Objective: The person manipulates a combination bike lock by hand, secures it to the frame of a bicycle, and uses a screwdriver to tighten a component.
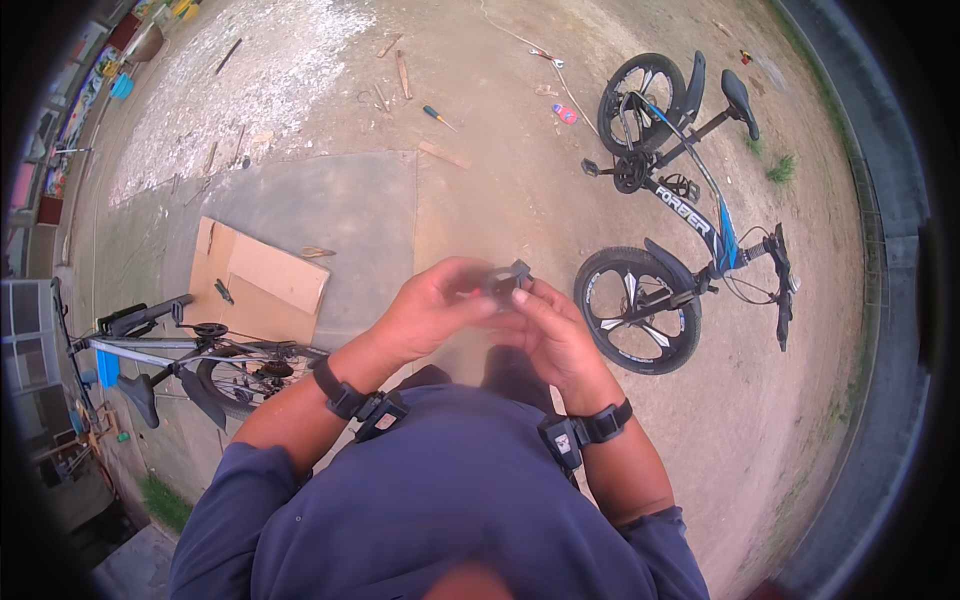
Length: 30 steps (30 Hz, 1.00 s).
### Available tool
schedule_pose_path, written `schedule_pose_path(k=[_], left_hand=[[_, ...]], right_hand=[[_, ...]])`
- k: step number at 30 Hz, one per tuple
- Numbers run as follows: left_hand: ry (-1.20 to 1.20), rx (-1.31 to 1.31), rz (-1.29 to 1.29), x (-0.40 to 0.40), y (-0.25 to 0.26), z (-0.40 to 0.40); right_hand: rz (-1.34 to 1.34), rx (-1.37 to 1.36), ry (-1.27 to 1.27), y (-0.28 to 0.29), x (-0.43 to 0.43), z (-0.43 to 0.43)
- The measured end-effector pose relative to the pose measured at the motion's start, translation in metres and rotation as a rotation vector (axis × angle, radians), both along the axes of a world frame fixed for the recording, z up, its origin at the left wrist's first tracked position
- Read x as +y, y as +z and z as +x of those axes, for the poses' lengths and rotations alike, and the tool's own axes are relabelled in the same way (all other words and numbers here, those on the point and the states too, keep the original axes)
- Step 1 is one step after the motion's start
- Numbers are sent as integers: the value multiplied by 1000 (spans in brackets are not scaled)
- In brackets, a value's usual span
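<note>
Both hands meet above the dirt, in front of my body, around a small dark ring-shaped clamp (519, 268). My right hand (551, 322) pinches its near right side between thumb and fingers. From the other side, my left hand (435, 307) has its blurred fingertips on the same part. A bit of red shows by the left fingers; what it is, I cannot tell. Each wrist wears a black strap with a small box. To the right, a blue and black Forever bicycle (686, 210) lies on the ground, its front wheel (637, 310) nearest my right hand.
At left, a grey bicycle (150, 352) is beside flattened cardboard (262, 274) bearing dark-handled pliers (223, 291). More pliers (318, 252) lie on the concrete slab (360, 195). Farther off are a screwdriver (439, 118), a wrench (546, 57) and wood scraps (403, 75). A low wall (892, 225) curves along the right.
</note>
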<state>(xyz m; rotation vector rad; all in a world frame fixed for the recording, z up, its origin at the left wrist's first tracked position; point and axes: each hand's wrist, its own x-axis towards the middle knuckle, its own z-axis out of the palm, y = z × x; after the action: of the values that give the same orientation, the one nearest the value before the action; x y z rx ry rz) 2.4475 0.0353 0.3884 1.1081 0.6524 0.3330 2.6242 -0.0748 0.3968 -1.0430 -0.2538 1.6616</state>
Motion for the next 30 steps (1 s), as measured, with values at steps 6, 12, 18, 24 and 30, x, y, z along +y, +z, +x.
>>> schedule_pose_path(k=[6,12,18,24,30], left_hand=[[203,96,121,45,5,48],[344,209,251,104,3,68],[428,280,294,205,-24,56],[392,287,350,349,-68,27],[405,290,316,456,-105,-2]], right_hand=[[74,-129,225,2,89,68],[113,-72,374,-10,180,93],[86,-59,456,-44,298,85],[21,-80,465,-85,448,59],[-123,-13,486,-113,560,29]])
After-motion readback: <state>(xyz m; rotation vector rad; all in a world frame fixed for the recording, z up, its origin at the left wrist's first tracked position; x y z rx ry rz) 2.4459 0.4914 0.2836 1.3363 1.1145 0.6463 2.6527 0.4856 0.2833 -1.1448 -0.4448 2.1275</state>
